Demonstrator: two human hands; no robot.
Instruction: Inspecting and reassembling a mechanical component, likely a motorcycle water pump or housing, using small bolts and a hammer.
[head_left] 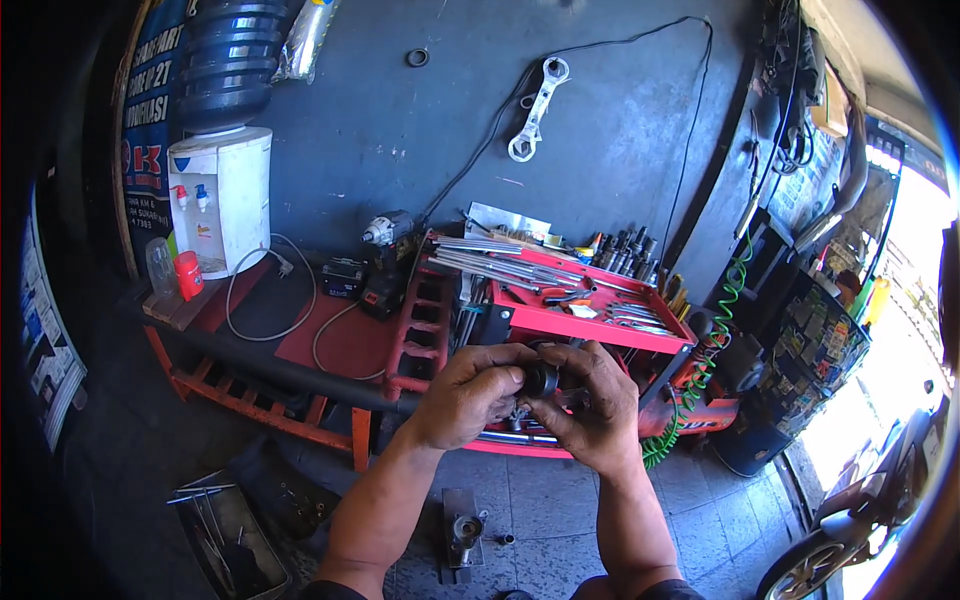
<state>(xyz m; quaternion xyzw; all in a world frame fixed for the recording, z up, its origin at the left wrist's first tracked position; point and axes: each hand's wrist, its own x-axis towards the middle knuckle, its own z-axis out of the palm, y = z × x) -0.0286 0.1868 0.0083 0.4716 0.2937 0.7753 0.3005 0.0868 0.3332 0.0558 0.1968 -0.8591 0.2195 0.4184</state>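
Observation:
In front of the red tool cart (600,332), I hold up a small black round part (541,378) between both hands. My left hand (462,397) pinches its left side between thumb and fingers. On the other side, my right hand (595,408) has its fingers curled around it, hiding part of it. The part's exact kind cannot be made out. Below my hands, on the floor, a metal casting with a round opening (466,532) rests on a flat dark block (459,502). A small dark cylindrical piece (506,540) lies beside it.
Rods, pliers and wrenches fill the cart's top. To its left, a bench (255,345) carries a cordless impact wrench (385,235) and a water dispenser (225,205). A tool tray (275,560) is on the floor at lower left. A green coiled hose (690,400) and motorcycle (865,530) stand rightward.

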